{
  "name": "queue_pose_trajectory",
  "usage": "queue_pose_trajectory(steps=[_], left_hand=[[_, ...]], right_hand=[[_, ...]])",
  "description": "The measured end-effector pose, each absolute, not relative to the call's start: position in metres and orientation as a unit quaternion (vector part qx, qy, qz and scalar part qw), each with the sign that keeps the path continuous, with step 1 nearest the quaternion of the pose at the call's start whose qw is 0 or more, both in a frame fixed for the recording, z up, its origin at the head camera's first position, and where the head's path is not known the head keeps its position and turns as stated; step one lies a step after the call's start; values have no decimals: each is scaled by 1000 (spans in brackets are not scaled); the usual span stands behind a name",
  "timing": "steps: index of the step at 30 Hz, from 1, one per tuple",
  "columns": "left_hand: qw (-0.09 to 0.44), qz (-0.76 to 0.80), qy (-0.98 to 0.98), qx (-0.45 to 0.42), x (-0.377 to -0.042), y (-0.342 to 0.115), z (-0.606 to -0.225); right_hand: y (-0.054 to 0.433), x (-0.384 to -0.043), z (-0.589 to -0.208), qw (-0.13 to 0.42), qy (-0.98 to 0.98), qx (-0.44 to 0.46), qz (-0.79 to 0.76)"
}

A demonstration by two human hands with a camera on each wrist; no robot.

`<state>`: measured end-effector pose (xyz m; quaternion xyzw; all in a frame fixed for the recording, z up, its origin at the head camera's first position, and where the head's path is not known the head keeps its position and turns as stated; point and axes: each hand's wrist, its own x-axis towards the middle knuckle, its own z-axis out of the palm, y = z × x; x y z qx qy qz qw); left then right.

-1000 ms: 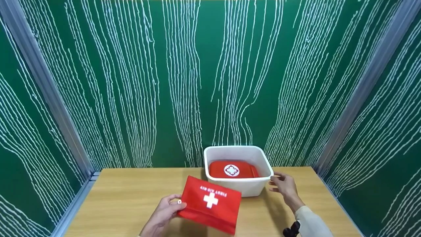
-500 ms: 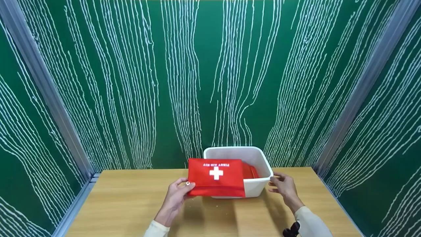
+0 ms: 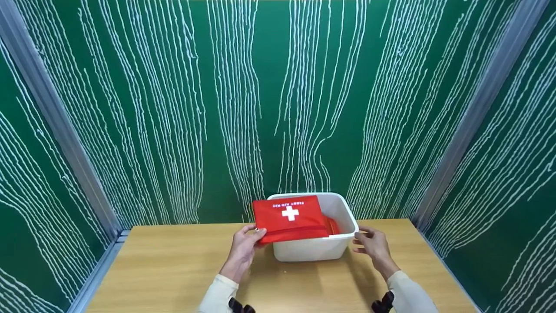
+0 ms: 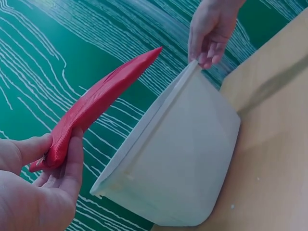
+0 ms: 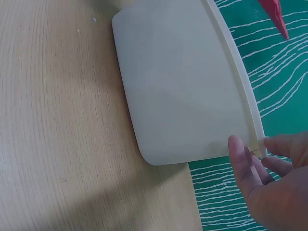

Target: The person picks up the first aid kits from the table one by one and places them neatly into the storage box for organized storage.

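My left hand [image 3: 241,251] pinches the left edge of a flat red first aid pouch [image 3: 278,221] between thumb and fingers. The pouch, marked with a white cross, hangs tilted above a white plastic bin [image 3: 310,250]; the left wrist view shows a gap between pouch [image 4: 98,98] and rim. My right hand [image 3: 374,248] grips the bin's near right corner, thumb and fingers at the rim in the right wrist view. Inside the bin lies another red kit [image 3: 333,225], mostly hidden behind the pouch.
The bin stands on a wooden table [image 3: 173,265] near its back edge. Green panels [image 3: 278,87] with wavy white lines rise behind and at both sides, joined by grey metal posts [image 3: 78,117]. Tiny white specks lie on the tabletop.
My left hand has carried the pouch up and away from me, from in front of the bin to above its opening. My right hand has stayed at the bin's corner.
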<state>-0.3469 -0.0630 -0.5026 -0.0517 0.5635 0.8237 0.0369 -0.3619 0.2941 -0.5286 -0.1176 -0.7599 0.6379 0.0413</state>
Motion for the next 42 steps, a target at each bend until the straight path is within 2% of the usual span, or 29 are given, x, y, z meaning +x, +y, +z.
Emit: queue_pose_trajectory(steps=[14,24,36,42], left_hand=[[38,838,544,-36,-366,-32,-493],[52,828,558,-32,-370,-15,-491],[37,819,571,-38,-374,-2,-491],[53,801,595,-32,-375,1,-492]], right_hand=[[296,-363,-528,55,-758,-111,641],[296,-365,-526,53,-759,-114,639],[294,-362,-528,52,-754,-115,644],[293,-361,-530,51,-754,-116,645]])
